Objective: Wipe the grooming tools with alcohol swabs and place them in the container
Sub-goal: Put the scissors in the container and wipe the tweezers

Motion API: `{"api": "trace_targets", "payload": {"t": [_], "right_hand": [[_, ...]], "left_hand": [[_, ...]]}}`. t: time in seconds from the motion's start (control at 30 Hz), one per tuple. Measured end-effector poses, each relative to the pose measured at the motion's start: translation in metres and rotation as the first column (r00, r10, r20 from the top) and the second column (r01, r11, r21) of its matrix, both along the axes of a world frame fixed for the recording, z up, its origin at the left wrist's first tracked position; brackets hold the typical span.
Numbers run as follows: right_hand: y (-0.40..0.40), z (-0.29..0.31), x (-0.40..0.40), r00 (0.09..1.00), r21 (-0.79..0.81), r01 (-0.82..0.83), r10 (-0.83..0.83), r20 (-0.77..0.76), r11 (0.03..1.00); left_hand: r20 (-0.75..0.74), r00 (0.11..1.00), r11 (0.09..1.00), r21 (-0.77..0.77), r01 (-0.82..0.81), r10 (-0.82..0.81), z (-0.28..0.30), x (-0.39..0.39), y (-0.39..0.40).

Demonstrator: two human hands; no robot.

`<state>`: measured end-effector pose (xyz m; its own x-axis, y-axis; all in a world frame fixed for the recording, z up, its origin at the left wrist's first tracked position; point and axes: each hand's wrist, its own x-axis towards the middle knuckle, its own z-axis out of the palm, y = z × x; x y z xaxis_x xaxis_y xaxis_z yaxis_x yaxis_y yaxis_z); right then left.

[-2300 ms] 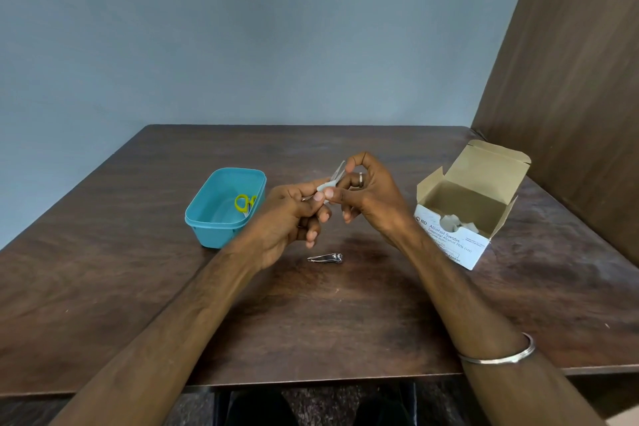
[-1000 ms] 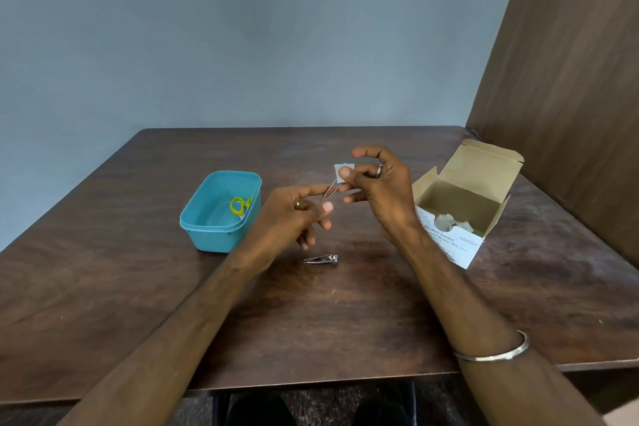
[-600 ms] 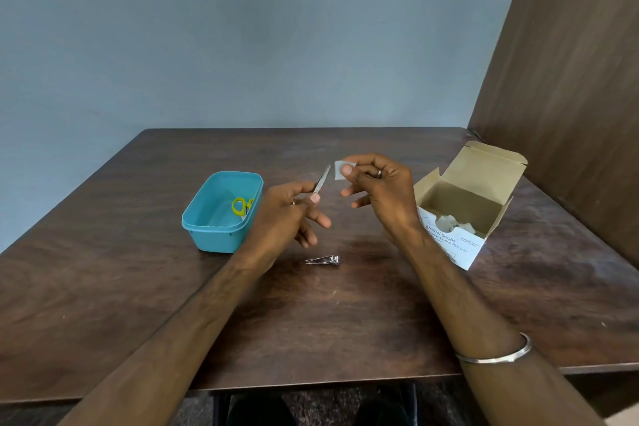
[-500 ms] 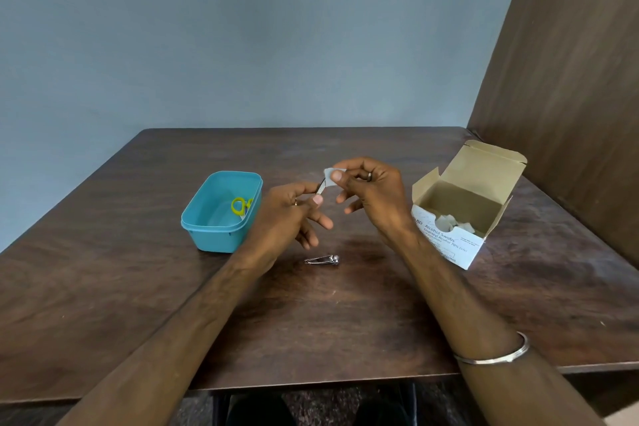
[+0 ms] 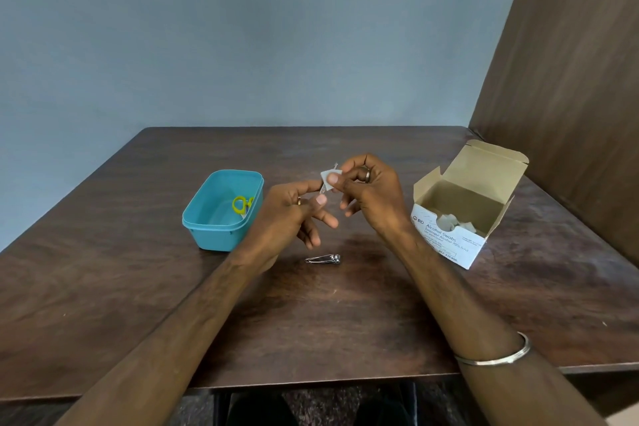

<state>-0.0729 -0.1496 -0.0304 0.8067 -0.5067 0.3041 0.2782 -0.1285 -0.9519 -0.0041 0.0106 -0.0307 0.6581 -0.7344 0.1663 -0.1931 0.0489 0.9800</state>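
Dark wooden table point(image 5: 138, 287), blue-grey wall at 12 o'clock, wood panel at 3. Left hand point(image 5: 287, 218) pinches tweezers point(image 5: 324, 187); right hand point(image 5: 371, 194) pinches swab point(image 5: 326, 177).

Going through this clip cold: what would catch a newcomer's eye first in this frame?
The two hands meeting above the table's middle: the left hand holds a thin metal tool while the right hand pinches a white swab around it. Left of them sits a teal container with yellow-handled scissors inside; right, an open alcohol swab box. A nail clipper lies on the table below the hands.
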Motion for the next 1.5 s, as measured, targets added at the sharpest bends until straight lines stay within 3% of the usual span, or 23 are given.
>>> {"api": "trace_targets", "payload": {"t": [0.47,0.73,0.8,0.9,1.03,1.27,1.5], "right_hand": [[0.003,0.004,-0.002,0.983,-0.047,-0.15,0.143,-0.118,0.988],[0.008,0.001,-0.002,0.983,-0.101,-0.167,0.157,-0.093,0.981],[0.009,0.0,0.0,0.983,-0.129,-0.171,0.16,-0.094,0.977],[0.009,-0.002,0.001,0.979,-0.182,-0.186,0.166,-0.122,0.965],[0.01,-0.002,0.001,0.966,-0.187,-0.247,0.226,-0.126,0.951],[0.007,-0.003,0.002,0.965,-0.182,-0.259,0.248,-0.083,0.949],[0.004,0.001,0.002,0.963,-0.043,-0.266,0.264,-0.057,0.963]], "left_hand": [[0.042,0.995,0.995,0.03,0.091,-0.092,0.005,-0.003,0.001],[-0.021,1.0,0.998,0.064,0.0,0.001,0.005,-0.002,0.001],[0.085,0.99,0.99,0.078,-0.118,0.111,0.003,-0.001,0.001],[0.35,0.893,0.948,0.038,-0.315,0.282,0.001,0.002,0.003],[0.423,0.833,0.927,-0.044,-0.373,0.356,0.0,0.004,0.003],[0.421,0.79,0.888,-0.098,-0.448,0.445,0.001,0.0,-0.001],[0.212,0.886,0.911,-0.121,-0.394,0.411,0.004,-0.001,-0.003]]}}
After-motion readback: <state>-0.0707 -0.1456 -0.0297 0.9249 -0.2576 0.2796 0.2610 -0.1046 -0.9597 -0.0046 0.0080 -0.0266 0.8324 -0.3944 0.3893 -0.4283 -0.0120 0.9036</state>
